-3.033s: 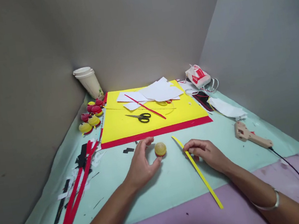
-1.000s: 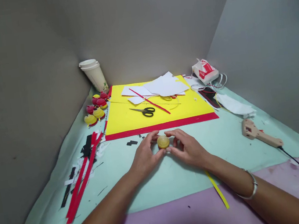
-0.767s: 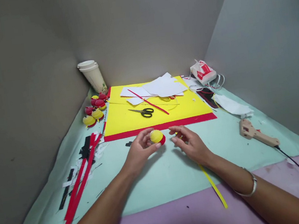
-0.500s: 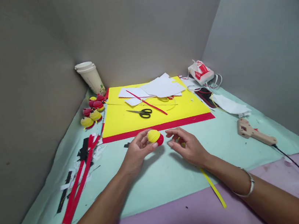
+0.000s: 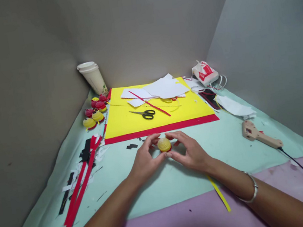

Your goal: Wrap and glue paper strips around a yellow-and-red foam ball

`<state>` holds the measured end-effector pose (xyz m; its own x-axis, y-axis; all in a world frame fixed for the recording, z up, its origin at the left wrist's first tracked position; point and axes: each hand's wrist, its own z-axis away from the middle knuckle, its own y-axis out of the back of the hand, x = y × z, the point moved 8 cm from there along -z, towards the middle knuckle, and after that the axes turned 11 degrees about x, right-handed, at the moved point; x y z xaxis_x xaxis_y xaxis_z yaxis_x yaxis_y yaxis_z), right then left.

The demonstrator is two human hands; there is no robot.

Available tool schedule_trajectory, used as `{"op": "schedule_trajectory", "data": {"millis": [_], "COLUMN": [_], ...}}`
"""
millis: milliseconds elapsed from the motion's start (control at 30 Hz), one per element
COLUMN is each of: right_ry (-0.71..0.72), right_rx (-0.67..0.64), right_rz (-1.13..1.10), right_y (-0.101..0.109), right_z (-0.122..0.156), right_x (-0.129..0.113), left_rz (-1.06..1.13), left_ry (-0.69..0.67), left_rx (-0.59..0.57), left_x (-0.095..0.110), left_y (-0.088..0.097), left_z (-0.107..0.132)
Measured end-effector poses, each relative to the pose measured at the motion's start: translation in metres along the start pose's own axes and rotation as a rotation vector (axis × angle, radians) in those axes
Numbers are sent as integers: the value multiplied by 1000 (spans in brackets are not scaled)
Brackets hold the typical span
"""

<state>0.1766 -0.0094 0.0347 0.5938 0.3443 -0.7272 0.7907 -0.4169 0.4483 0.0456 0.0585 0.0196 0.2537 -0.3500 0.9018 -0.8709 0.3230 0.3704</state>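
A small ribbed paper ball (image 5: pixel 164 144), yellow on top with a red lower part, is just above or on the pale green sheet. My left hand (image 5: pixel 148 157) curves around its left side, thumb at its near lower edge. From the right, my right hand (image 5: pixel 189 149) curls around it, the two thumb tips meeting in front. Both hands' fingers are bent, and the fingertips behind the ball are partly hidden. A yellow paper strip (image 5: pixel 219 193) emerges from beneath my right forearm toward the near edge.
Scissors (image 5: pixel 147 114) and white paper pieces lie on a yellow board (image 5: pixel 119 125). Several similar balls (image 5: pixel 98 116) stand left, below a white cup (image 5: pixel 93 78). Red strips (image 5: pixel 80 191) and black scraps lie nearer. A glue gun (image 5: pixel 260 135) with a cord rests right.
My right hand has moved left onto the ball, joining my left hand. The ball has turned from tilted to yellow side up and sits slightly lower and to the right.
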Motion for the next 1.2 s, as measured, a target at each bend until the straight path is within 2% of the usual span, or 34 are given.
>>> {"op": "schedule_trajectory", "data": {"millis": [200,400,633,733,933,1200], "right_ry": [40,42,-104,-121,-56,83], "right_rx": [5,25,219,185,117,-2], "right_rz": [2,-30,-5,56,151,240], "right_y": [-2,-1,18,15,9,-4], "right_z": [1,2,-2,-2,0,7], "right_x": [0,-1,18,24,22,15], "left_rz": [-53,-49,67,156,264,271], "left_ry": [-48,-33,45,69,55,46], "left_rx": [-14,-25,50,111,207,166], "left_x": [0,-1,-4,-8,-10,-4], "left_y": [-3,-5,9,19,27,20], "left_z": [2,3,-3,-7,-9,-4]}}
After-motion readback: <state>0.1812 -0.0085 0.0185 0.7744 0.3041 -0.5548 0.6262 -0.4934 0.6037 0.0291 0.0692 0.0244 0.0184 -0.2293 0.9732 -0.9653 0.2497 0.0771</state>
